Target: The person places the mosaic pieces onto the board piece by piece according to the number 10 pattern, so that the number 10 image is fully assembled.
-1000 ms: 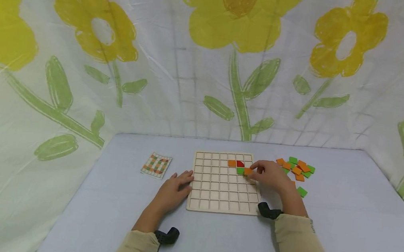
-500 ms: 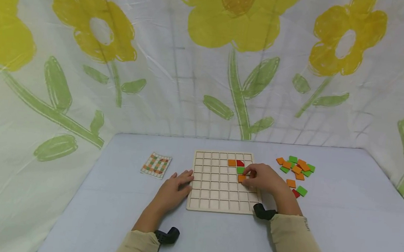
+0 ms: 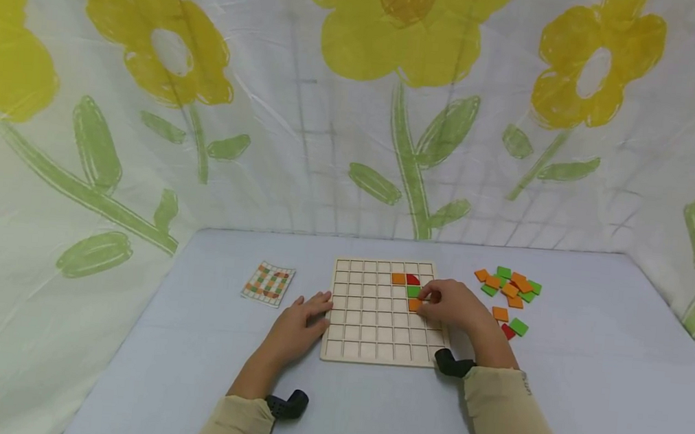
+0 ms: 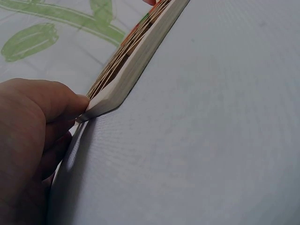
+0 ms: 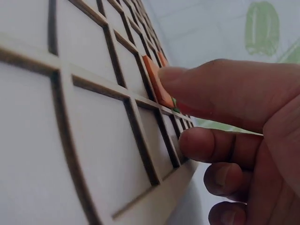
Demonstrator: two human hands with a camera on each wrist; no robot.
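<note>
A wooden grid board [image 3: 368,332] lies flat on the table. My right hand [image 3: 457,306] is over its right side, thumb and forefinger on an orange tile [image 3: 414,305]. In the right wrist view, the thumb touches this orange tile [image 5: 157,82], which sits slightly raised at a cell; the forefinger is mostly hidden. Directly above it in the grid is a green tile [image 3: 413,292], then a red rounded tile [image 3: 413,279] with another orange tile [image 3: 399,279] to its left. My left hand [image 3: 297,326] rests at the board's left edge, fingers extended and touching it.
Loose orange and green tiles [image 3: 510,290] lie in a pile right of the board. Closer in are an orange tile [image 3: 500,314], a green tile [image 3: 518,326] and a red tile [image 3: 508,332]. A printed pattern card [image 3: 268,284] lies to the left.
My right hand has moved the orange tile from beside the green tile to the cell below it, toward me and left. The left hand has stayed at the board's edge.
</note>
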